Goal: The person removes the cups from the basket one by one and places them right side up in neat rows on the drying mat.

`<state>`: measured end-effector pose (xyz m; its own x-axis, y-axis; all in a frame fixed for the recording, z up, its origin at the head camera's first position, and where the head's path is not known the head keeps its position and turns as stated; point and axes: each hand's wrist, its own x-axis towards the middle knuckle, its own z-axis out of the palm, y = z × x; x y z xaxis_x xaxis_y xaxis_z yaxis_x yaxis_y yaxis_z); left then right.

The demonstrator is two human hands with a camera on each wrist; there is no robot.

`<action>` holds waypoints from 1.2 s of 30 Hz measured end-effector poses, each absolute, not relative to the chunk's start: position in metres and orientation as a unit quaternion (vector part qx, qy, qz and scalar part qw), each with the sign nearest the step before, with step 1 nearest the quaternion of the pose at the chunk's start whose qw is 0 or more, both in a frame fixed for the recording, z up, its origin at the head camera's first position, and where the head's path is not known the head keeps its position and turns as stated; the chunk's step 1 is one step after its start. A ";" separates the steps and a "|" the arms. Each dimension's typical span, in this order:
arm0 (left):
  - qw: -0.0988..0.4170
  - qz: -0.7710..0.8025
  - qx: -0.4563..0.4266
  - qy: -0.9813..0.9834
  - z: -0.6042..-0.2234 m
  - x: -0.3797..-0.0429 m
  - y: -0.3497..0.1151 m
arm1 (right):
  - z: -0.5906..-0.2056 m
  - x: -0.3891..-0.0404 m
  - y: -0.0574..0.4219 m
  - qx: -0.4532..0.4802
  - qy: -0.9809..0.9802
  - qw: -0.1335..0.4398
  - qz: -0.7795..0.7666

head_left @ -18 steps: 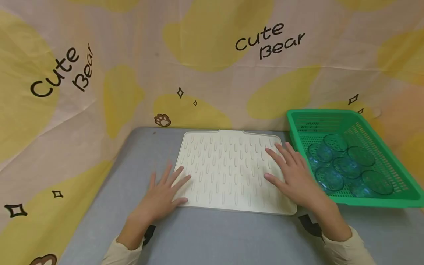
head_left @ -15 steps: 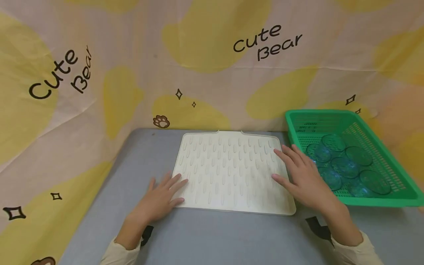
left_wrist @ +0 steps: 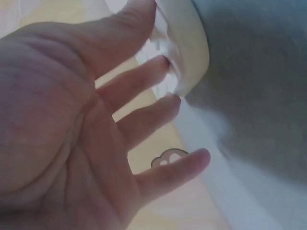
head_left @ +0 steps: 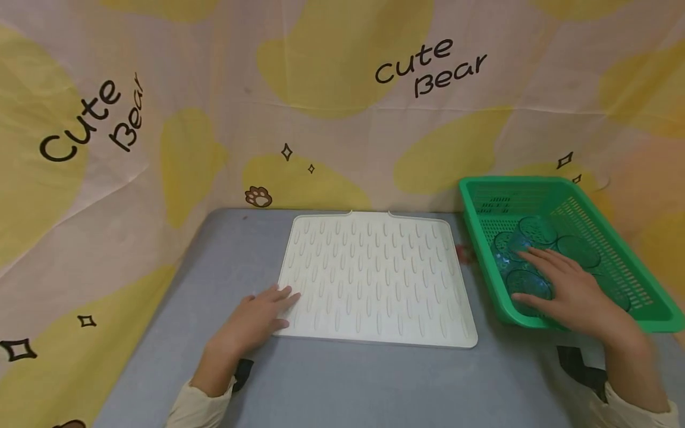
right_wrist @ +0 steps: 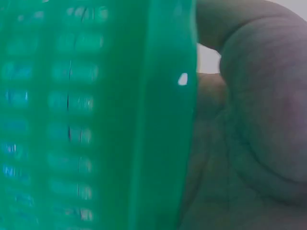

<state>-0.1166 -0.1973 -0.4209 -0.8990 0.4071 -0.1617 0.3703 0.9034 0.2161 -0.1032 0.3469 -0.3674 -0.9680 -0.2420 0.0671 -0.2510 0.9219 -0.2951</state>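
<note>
My left hand (head_left: 257, 320) rests at the near left edge of a white ridged drying mat (head_left: 374, 279), its fingers loosely spread on the rim. In the left wrist view the fingertips meet the mat's rim (left_wrist: 189, 43). My right hand (head_left: 575, 291) is over the green plastic basket (head_left: 497, 306), fingers and thumb spread above a clear bluish glass (head_left: 527, 282). More such glasses stand around it, such as one at the back (head_left: 537, 229); the hand hides some of them. In the right wrist view the basket's wall (right_wrist: 120, 115) blocks sight of the fingertips.
The mat and basket stand on a grey table (head_left: 342, 386), the basket right of the mat. A patterned cloth (head_left: 332, 89) hangs close behind and along the left side. The basket's raised rim (head_left: 626, 229) surrounds the glasses.
My right hand has left the mat's right side and moved right, over the glasses in the basket. The left hand has shifted slightly toward me and stays at the mat's left edge.
</note>
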 end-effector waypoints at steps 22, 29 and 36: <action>0.085 0.088 0.208 0.970 -0.425 -0.115 -0.199 | -0.379 -0.112 0.363 0.069 -0.991 -0.053 0.103; 0.086 0.092 0.211 0.969 -0.424 -0.114 -0.200 | -0.373 -0.111 0.363 0.050 -0.990 -0.040 0.129; 0.092 0.095 0.210 0.969 -0.424 -0.114 -0.200 | -0.364 -0.101 0.362 0.018 -0.980 -0.064 0.190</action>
